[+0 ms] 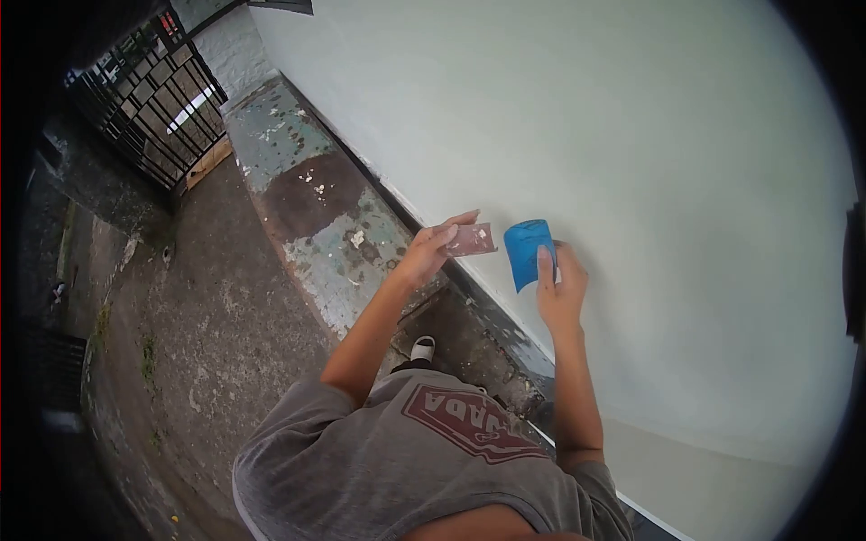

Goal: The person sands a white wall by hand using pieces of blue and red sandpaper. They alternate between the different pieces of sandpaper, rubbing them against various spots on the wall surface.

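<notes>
My left hand [430, 251] is closed on a small reddish-brown piece [473, 240], flat with a slightly curled edge and whitish specks on it. It looks like worn sandpaper, though its exact kind is hard to tell. Just to the right, my right hand [565, 279] pinches a blue sheet of sandpaper [527, 249] between thumb and fingers. The blue sheet is creased and bowed. Both pieces are apart from each other, held up before the pale wall [631, 162].
A low concrete ledge [307, 203] with peeling paint and white flakes runs along the wall's foot. To its left lies rough concrete ground [221, 261]. A barred metal gate [167, 108] stands at the upper left. My shoe [422, 347] shows below my hands.
</notes>
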`<state>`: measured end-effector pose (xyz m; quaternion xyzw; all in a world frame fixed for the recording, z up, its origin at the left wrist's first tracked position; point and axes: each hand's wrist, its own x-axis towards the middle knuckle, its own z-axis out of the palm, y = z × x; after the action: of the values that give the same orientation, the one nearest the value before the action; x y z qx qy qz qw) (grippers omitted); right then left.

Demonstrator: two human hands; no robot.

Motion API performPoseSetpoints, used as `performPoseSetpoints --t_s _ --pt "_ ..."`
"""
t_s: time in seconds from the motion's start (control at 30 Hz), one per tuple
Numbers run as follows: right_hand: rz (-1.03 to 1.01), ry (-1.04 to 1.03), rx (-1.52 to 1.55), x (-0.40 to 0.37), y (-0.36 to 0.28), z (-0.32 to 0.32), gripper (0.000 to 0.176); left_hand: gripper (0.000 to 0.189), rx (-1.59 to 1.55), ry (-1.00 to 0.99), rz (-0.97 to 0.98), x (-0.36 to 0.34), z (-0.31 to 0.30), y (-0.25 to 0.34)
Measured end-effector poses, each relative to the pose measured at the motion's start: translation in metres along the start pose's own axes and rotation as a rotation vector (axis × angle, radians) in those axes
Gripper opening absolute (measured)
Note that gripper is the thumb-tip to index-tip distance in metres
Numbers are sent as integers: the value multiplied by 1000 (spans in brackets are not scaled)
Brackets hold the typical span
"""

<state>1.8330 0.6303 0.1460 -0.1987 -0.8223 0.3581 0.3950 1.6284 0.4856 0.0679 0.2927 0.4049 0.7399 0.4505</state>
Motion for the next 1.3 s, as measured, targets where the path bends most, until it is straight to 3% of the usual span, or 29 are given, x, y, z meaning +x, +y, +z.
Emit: performPoseSetpoints --t_s 0.07,0.17,0.4,0.6,0.7,0.8,0.9,1.03,1.13,1.23,1.3 --pt "330 2 130 -20 29 32 31 71 -50 -28 -68 -18 11 -12" --pt "339 -36 213 -41 62 64 32 72 -106 14 -132 -39 22 -34" --pt "256 -154 249 -58 89 72 32 64 -247 168 -217 -68 46 -64" --pt "322 -521 238 -56 83 55 22 55 -275 345 -238 -87 49 -89" --pt "337 -531 381 -69 103 57 26 54 -296 384 -181 -97 56 -98" --pt "366 -361 566 -85 109 56 24 51 -275 471 -157 -98 61 -105" --pt "242 -291 378 -105 121 55 29 48 -274 479 -168 -94 58 -113" --pt "380 -309 334 -111 119 58 35 48 -152 425 -213 -84 51 -112" --pt "222 -304 258 -104 119 68 32 49 -81 425 -248 -77 38 -115" --pt "388 -334 426 -89 111 81 31 58 -108 386 -240 -65 27 -96" --pt "522 -344 485 -73 93 81 29 61 -423 403 -205 -59 2 -91"
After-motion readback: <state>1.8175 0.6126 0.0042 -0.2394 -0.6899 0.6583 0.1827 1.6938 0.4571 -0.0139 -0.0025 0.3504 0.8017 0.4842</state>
